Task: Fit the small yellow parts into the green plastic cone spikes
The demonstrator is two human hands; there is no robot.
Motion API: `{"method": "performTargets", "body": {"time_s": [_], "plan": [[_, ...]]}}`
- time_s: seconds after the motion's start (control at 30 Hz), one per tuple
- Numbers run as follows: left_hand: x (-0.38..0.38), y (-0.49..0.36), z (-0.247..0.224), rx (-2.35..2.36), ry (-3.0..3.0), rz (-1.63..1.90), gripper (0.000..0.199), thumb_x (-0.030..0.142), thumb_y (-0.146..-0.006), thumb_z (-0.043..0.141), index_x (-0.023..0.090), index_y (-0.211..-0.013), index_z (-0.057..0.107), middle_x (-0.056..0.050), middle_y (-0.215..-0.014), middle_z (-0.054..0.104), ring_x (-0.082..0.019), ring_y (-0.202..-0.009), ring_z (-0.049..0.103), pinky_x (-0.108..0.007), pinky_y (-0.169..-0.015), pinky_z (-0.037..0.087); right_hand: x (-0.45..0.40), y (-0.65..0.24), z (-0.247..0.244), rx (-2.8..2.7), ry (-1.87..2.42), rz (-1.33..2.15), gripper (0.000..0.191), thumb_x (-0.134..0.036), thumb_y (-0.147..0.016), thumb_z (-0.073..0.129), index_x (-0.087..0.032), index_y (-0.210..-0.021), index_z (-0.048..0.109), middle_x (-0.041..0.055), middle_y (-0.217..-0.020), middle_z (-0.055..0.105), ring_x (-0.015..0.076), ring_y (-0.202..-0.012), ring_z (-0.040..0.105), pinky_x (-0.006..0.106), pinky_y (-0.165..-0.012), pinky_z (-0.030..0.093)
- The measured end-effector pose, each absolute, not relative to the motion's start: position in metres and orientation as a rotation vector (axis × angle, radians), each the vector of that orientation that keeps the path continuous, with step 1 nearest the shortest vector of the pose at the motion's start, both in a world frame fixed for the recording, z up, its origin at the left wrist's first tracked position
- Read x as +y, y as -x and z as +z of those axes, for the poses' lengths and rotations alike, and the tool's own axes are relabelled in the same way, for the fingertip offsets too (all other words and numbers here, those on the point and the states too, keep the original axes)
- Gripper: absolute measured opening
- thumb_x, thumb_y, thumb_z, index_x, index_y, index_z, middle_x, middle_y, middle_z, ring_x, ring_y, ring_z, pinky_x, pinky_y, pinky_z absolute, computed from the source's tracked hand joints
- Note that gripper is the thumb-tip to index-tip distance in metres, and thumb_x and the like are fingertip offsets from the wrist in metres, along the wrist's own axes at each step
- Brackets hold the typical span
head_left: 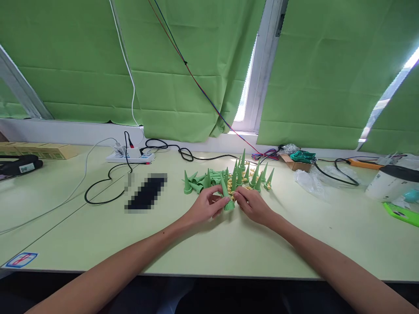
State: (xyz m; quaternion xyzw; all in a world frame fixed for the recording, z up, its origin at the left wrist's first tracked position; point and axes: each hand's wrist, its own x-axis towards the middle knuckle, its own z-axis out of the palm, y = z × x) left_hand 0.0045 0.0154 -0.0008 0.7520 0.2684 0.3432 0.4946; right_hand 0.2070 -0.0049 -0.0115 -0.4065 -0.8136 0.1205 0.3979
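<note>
My left hand (209,203) is closed round a green cone (225,187), which leans slightly with its point up and its wider base toward me. Close on the right, my right hand (252,204) has its thumb and fingers pinched together beside the cone; whatever is between them is too small to make out. Just beyond both hands lies a heap of green cones (214,174), some on their sides. Several more stand upright, such as the green cone (269,179) at the right. Small yellow pieces (229,182) are scattered among them.
A blurred dark object (147,192) lies left of the cones. Behind it are a power strip (131,155) and black cables (186,155). On the right are a small cardboard box (296,162), clear plastic bags (309,182), a white container (393,183) and a bright green phone case (402,213).
</note>
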Motion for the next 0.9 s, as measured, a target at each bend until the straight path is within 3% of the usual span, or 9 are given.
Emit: {"method": "performTargets", "body": {"time_s": [0.23, 0.67, 0.9], "plan": [[0.0116, -0.0096, -0.0046, 0.718, -2.077, 1.041, 0.032, 0.039, -0.088, 0.062, 0.018, -0.074, 0.042, 0.003, -0.078, 0.038, -0.008, -0.061, 0.043, -0.02, -0.048, 0.035, -0.0019, -0.2083, -0.0154, -2.091, 1.091, 0.297, 0.037, -0.035, -0.104, 0.031, -0.022, -0.069, 0.032, -0.0037, -0.059, 0.042, 0.0126, -0.054, 0.037, 0.027, -0.056, 0.028], [0.0099, -0.012, -0.0007, 0.865, -2.054, 1.117, 0.02, 0.038, -0.092, 0.056, 0.019, -0.096, 0.059, -0.004, -0.101, 0.05, -0.011, -0.067, 0.049, -0.021, -0.052, 0.042, -0.0049, -0.2038, -0.0146, -2.022, 1.072, 0.374, 0.032, -0.034, -0.104, 0.035, -0.022, -0.075, 0.04, -0.0039, -0.061, 0.047, 0.0124, -0.054, 0.04, 0.027, -0.057, 0.032], [0.0106, -0.0126, -0.004, 0.92, -1.987, 1.233, 0.027, 0.041, -0.089, 0.062, 0.022, -0.107, 0.052, -0.005, -0.113, 0.053, -0.008, -0.064, 0.051, -0.022, -0.056, 0.044, -0.0066, -0.2031, -0.0115, -1.942, 1.048, 0.263, 0.028, -0.031, -0.102, 0.039, -0.021, -0.078, 0.048, -0.0026, -0.063, 0.049, 0.0124, -0.055, 0.041, 0.026, -0.056, 0.032]]}}
